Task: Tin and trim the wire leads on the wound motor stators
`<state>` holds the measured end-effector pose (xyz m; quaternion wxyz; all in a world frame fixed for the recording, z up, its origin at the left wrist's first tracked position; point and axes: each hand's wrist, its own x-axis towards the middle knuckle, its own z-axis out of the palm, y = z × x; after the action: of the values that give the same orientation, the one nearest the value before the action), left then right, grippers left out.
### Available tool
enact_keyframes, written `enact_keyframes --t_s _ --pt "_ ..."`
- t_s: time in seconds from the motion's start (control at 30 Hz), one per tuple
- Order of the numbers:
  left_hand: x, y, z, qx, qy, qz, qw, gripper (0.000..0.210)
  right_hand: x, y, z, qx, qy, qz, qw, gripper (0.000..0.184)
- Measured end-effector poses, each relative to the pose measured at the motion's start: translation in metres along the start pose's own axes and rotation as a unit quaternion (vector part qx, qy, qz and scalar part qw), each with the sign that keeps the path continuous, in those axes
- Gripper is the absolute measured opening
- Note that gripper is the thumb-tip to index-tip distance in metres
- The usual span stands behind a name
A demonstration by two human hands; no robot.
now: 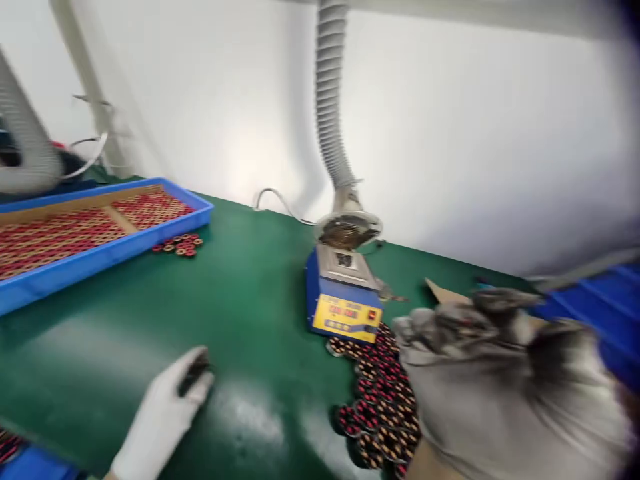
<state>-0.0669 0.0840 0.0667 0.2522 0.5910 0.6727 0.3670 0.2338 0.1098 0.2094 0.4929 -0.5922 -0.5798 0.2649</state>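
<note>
My left hand, in a white glove, is low over the green tabletop. Its fingers curl toward the thumb around a dark spot; whether that is a small object or shadow is unclear. Large and blurred at the right is my right hand in a dirty grey glove; its fingers are smeared, so a grip cannot be made out. Just left of it lie many black-rimmed rings with red and tan segments. Behind these rings stands a blue solder pot with a yellow control panel and a metal top.
A grey flexible duct with a round hood hangs over the pot. At the left, a long blue tray holds rows of red and tan rings, with several loose rings beside it. Blue plastic and cardboard are at the right.
</note>
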Motion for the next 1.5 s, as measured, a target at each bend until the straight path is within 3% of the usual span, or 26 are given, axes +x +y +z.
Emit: enact_keyframes --t_s 0.03,0.07,0.13,0.23,0.33,0.4,0.5,0.6,0.67,0.73,0.77,0.83,0.9,0.93,1.0,1.07,1.13,1.2,1.27,1.33,1.43,1.5 --pt "0.006 0.02 0.024 0.067 -0.112 0.081 0.988 0.034 -0.001 -0.009 -0.001 0.13 0.049 -0.011 0.99 0.05" --pt "0.012 0.04 0.045 0.137 -0.205 0.17 0.954 0.035 0.0 -0.016 -0.001 0.242 0.063 -0.02 0.968 0.038" --pt "0.022 0.076 0.082 0.216 -0.283 0.287 0.889 0.041 0.0 -0.025 -0.005 0.423 0.049 -0.044 0.904 0.018" --pt "0.038 0.115 0.127 0.258 -0.278 0.321 0.868 0.054 -0.002 -0.028 -0.012 0.513 0.018 -0.068 0.855 0.009" --pt "0.052 0.133 0.159 0.318 -0.245 0.302 0.865 0.041 -0.004 -0.028 -0.017 0.514 0.058 -0.058 0.854 0.015" --pt "0.054 0.133 0.168 0.338 -0.228 0.302 0.862 0.029 -0.004 -0.028 -0.018 0.492 0.059 -0.055 0.867 0.021" --pt "0.049 0.124 0.161 0.334 -0.21 0.342 0.853 0.018 -0.001 -0.026 -0.017 0.462 0.029 -0.067 0.884 0.022" --pt "0.048 0.124 0.131 0.321 -0.175 0.384 0.848 0.016 0.011 -0.016 -0.011 0.44 0.065 -0.07 0.893 0.016" --pt "0.051 0.138 0.106 0.283 -0.091 0.404 0.865 0.013 0.021 -0.008 -0.003 0.423 0.117 -0.042 0.898 0.015" --pt "0.056 0.161 0.084 0.19 0.057 0.433 0.879 0.01 0.03 -0.003 0.007 0.419 0.134 -0.004 0.898 0.019" --pt "0.057 0.174 0.076 0.136 0.132 0.452 0.872 0.009 0.033 -0.003 0.013 0.433 0.111 0.008 0.894 0.021" --pt "0.058 0.198 0.068 0.058 0.237 0.485 0.84 0.008 0.036 -0.005 0.022 0.491 0.008 0.029 0.871 0.024" --pt "0.057 0.212 0.07 0.033 0.283 0.495 0.821 0.005 0.035 -0.006 0.027 0.555 -0.088 0.045 0.826 0.028" --pt "0.057 0.215 0.073 0.021 0.296 0.486 0.822 0.006 0.035 -0.006 0.028 0.577 -0.107 0.048 0.808 0.031" --pt "0.057 0.216 0.079 -0.014 0.292 0.463 0.837 0.017 0.036 -0.004 0.028 0.575 -0.09 0.041 0.812 0.033" --pt "0.058 0.212 0.08 -0.049 0.261 0.447 0.854 0.043 0.04 -0.001 0.026 0.51 -0.05 0.022 0.858 0.033" --pt "0.063 0.206 0.075 -0.043 0.18 0.451 0.873 0.059 0.043 0.001 0.025 0.413 -0.03 0.016 0.91 0.029" --pt "0.069 0.201 0.066 -0.016 0.092 0.483 0.87 0.056 0.045 0.002 0.029 0.339 -0.021 0.019 0.94 0.028" --pt "0.075 0.196 0.058 0.004 0.043 0.516 0.856 0.047 0.044 0.004 0.034 0.304 -0.005 0.02 0.952 0.03" --pt "0.079 0.193 0.053 -0.007 0.052 0.52 0.853 0.037 0.042 0.007 0.036 0.305 0.006 0.002 0.952 0.036" --pt "0.079 0.191 0.049 -0.039 0.038 0.48 0.875 0.031 0.039 0.014 0.029 0.299 -0.04 -0.06 0.951 0.04" --pt "0.077 0.192 0.047 -0.059 0.005 0.479 0.876 0.031 0.039 0.016 0.021 0.263 -0.08 -0.108 0.955 0.033"
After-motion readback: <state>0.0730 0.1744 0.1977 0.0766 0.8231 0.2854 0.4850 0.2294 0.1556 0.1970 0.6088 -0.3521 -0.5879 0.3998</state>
